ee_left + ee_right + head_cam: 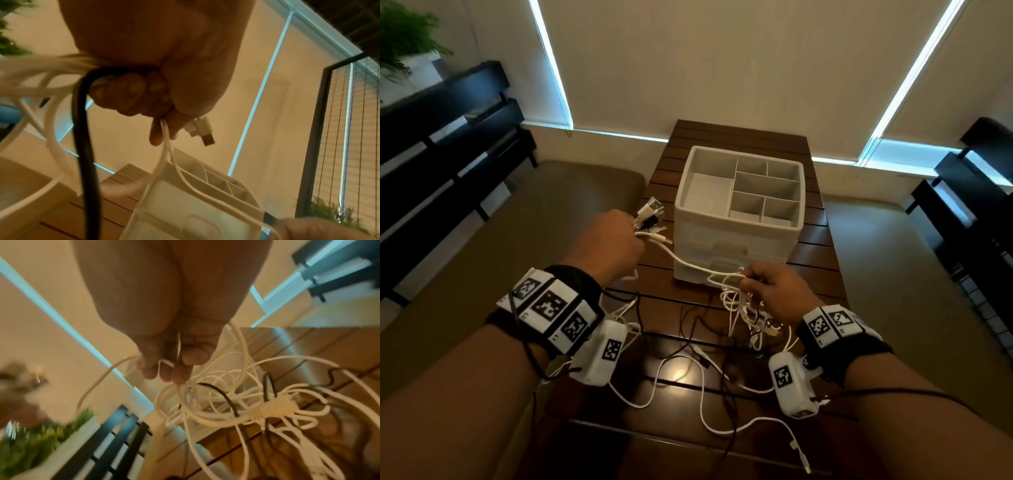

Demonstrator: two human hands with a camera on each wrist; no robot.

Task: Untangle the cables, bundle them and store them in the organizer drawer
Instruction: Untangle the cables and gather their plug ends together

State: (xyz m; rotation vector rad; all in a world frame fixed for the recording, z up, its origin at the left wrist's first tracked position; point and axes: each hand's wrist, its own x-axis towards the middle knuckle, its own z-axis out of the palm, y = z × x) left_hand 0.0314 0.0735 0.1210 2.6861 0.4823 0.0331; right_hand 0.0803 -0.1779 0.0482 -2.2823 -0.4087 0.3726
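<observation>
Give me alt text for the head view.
Left hand grips a bunch of cable plug ends while the right hand pinches tangled white cables above a slatted wooden table, before a white organizer.

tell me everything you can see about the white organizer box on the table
The white organizer looks like matte plastic, a squarish box with rounded corners. Its open top tray is split by dividers into one large compartment on the left and five smaller ones on the right; none holds anything. Below, drawer fronts with recessed handles appear closed. It stands upright on the slatted wooden table. A white cable, held between both hands, passes in front of it.
</observation>
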